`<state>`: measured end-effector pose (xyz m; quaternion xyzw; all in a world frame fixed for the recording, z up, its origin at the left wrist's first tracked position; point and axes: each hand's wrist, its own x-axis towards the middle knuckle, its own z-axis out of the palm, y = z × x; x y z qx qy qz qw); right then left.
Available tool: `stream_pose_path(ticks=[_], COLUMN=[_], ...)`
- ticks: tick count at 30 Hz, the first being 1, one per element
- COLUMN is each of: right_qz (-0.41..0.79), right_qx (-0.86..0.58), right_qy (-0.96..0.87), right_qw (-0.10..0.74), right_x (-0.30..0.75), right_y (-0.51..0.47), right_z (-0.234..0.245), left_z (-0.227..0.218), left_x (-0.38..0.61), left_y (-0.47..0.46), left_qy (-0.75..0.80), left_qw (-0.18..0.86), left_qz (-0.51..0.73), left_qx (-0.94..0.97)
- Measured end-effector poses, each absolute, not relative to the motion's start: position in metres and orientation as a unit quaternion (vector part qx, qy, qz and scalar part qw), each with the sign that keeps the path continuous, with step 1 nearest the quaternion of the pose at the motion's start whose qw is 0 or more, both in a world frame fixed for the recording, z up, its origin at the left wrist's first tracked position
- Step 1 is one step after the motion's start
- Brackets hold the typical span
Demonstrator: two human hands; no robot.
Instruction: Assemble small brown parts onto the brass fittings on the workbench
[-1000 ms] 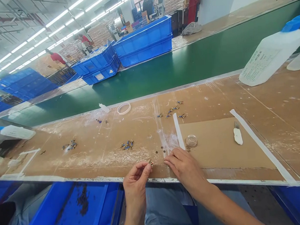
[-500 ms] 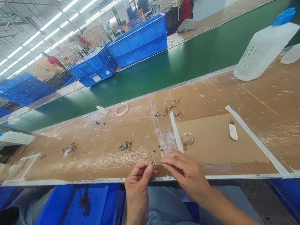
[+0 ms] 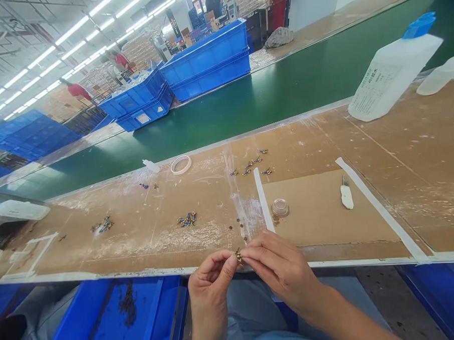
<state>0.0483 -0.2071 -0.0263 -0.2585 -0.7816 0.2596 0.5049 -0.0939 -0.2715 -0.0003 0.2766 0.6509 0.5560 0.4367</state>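
Note:
Near the front edge of the bench, my left hand (image 3: 211,286) pinches a small brass-coloured metal part (image 3: 239,255) between thumb and forefinger. My right hand (image 3: 284,270) is closed too, its thumb and fingertips meeting at the same part; whatever lies between them is too small to make out. Several tiny dark round pieces (image 3: 241,226) lie just beyond the fingers. Farther left is a heap of small blue-and-brass parts (image 3: 187,220), and more such parts (image 3: 247,171) are spread behind it. A round clear dish (image 3: 280,208) sits on cardboard beyond my right hand.
A white-handled craft knife (image 3: 346,196) lies on the cardboard at right. Large white bottle (image 3: 392,80) stands behind it. Tape roll (image 3: 181,165) and small white bottle (image 3: 150,166) lie by the green belt (image 3: 302,81). Blue crates (image 3: 211,65) stand beyond; a blue bin (image 3: 120,315) is below left.
My right hand has moved left and its fingertips now meet the brass-coloured part. The left hand still holds that part, slightly farther right. The view has shifted a little.

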Motion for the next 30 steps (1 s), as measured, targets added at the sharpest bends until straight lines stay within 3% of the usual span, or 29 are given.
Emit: stream_pose_path(ticks=[6,10,15,20,30], right_qz=[0.215,0.145,0.143,0.172,0.199], right_qx=[-0.268,-0.313,-0.407,-0.509,-0.527], right_qy=[-0.789,-0.781,-0.731,-0.664,-0.646], right_qw=[0.51,0.521,0.529,0.521,0.516], right_x=[0.055,0.075,0.117,0.14,0.141], right_y=[-0.206,-0.204,-0.187,-0.165,-0.157], right_z=[-0.018,-0.008,-0.017,-0.04,-0.051], left_z=[0.005,0.006,0.011,0.024,0.031], left_x=[-0.095,-0.094,-0.086,-0.068,-0.039], left_y=[-0.268,-0.261,-0.239,-0.201,-0.15], left_qy=[0.651,0.663,0.684,0.698,0.7], left_qw=[0.439,0.422,0.388,0.31,0.167], left_qz=[0.538,0.537,0.502,0.428,0.256], left_qx=[0.307,0.309,0.36,0.483,0.645])
